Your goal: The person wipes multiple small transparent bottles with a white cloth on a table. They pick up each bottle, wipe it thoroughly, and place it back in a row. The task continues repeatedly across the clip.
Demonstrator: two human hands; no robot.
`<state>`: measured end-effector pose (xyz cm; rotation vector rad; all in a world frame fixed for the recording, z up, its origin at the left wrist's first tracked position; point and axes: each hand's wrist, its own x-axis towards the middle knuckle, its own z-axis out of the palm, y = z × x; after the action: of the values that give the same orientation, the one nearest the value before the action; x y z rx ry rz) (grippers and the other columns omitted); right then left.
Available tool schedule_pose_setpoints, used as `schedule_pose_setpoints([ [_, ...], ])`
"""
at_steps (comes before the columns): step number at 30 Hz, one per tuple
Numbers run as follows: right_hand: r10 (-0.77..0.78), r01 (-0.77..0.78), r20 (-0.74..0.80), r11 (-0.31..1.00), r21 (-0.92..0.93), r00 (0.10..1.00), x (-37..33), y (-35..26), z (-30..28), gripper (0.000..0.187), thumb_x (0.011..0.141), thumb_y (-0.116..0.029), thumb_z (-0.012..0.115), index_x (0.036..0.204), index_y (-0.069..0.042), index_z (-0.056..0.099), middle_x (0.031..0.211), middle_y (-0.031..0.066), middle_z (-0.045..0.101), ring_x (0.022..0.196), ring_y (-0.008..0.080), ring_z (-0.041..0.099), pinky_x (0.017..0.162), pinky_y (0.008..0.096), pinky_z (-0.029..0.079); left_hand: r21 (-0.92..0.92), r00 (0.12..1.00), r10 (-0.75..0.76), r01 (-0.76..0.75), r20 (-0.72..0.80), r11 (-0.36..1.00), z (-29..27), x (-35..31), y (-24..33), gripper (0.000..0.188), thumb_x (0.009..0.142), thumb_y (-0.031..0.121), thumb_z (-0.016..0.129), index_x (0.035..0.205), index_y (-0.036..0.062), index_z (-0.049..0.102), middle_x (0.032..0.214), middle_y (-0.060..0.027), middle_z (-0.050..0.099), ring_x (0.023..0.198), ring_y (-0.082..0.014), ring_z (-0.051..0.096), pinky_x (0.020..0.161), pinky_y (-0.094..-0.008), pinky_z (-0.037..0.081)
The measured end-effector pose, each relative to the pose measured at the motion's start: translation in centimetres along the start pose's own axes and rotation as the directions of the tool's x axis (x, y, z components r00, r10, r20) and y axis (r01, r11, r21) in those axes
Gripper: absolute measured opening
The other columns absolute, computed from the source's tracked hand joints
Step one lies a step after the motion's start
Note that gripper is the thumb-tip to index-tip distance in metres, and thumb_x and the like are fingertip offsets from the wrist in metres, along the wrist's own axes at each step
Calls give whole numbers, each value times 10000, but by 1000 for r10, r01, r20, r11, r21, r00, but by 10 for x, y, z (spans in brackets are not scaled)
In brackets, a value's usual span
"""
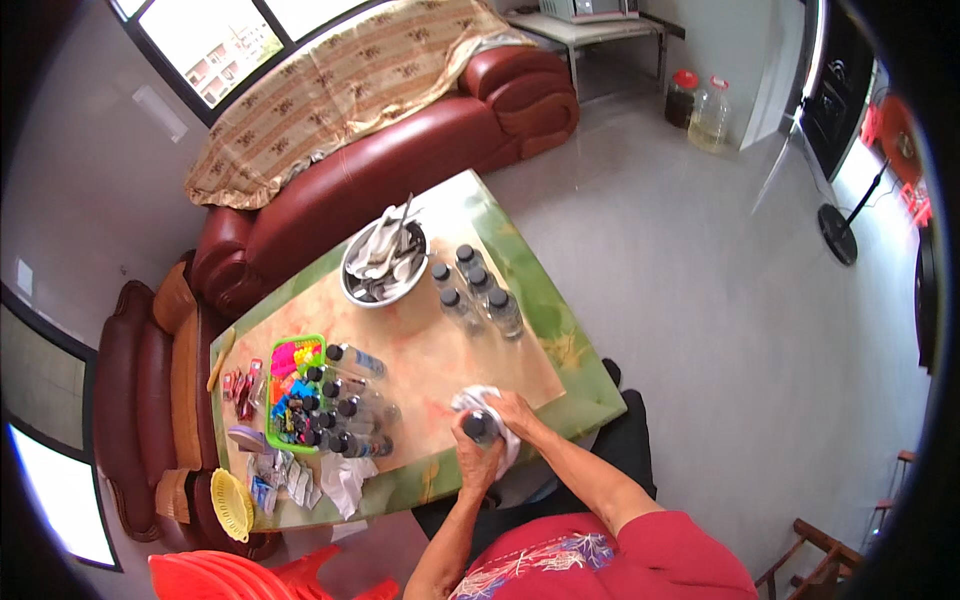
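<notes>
Left grip (478, 460) clasps a round-capped bottle (480, 428), right grip (516, 414) clutches crumpled white cloth (509, 447)

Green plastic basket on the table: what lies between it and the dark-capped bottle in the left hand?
In the head view, clear dark-capped bottles stand beside the basket; then tan tabletop runs to the left hand.

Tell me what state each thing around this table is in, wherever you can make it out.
Clear bottle: capped, gripped by the left hand
White cloth: bunched against the bottle, held by the right hand
Five bottles: capped, upright
Metal bowl: heaped with spoons
Green basket: filled with colourful pieces
Patterned throw: draped over the sofa
Red-lidded jar: lid on
</notes>
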<state>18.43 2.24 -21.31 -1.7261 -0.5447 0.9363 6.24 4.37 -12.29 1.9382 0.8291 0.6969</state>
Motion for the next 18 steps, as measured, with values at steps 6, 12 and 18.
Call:
schedule_pose_setpoints([
  [6, 96, -69, -87, 962, 265, 992, -26, 25, 4, 357, 884, -295, 503, 1060, -1, 604, 923, 124, 647, 853, 209, 600, 753, 342, 457, -125, 998, -66, 64, -15, 990, 17, -5, -8, 555, 665, 135, 766, 1113, 50, 449, 1021, -106, 581, 920, -197, 581, 800, -318, 475],
  [12, -32, 57, -48, 652, 756, 998, -75, -27, -6, 309, 932, -242, 496, 1128, -14, 568, 953, 8, 611, 840, 86, 536, 760, 241, 440, -262, 969, -195, 231, 155, 937, -3, -9, -28, 445, 638, 67, 780, 1016, 37, 548, 907, -32, 620, 820, -135, 590, 733, -293, 498],
  [18, -256, 138, 186, 864, 484, 948, -135, -126, -48, 395, 957, -279, 434, 1233, 1, 473, 1078, 40, 558, 993, 91, 476, 882, 243, 382, -344, 929, -164, 281, 332, 896, -49, -26, 66, 438, 618, 89, 789, 999, 26, 583, 910, -28, 635, 823, -115, 594, 764, -289, 495],
])
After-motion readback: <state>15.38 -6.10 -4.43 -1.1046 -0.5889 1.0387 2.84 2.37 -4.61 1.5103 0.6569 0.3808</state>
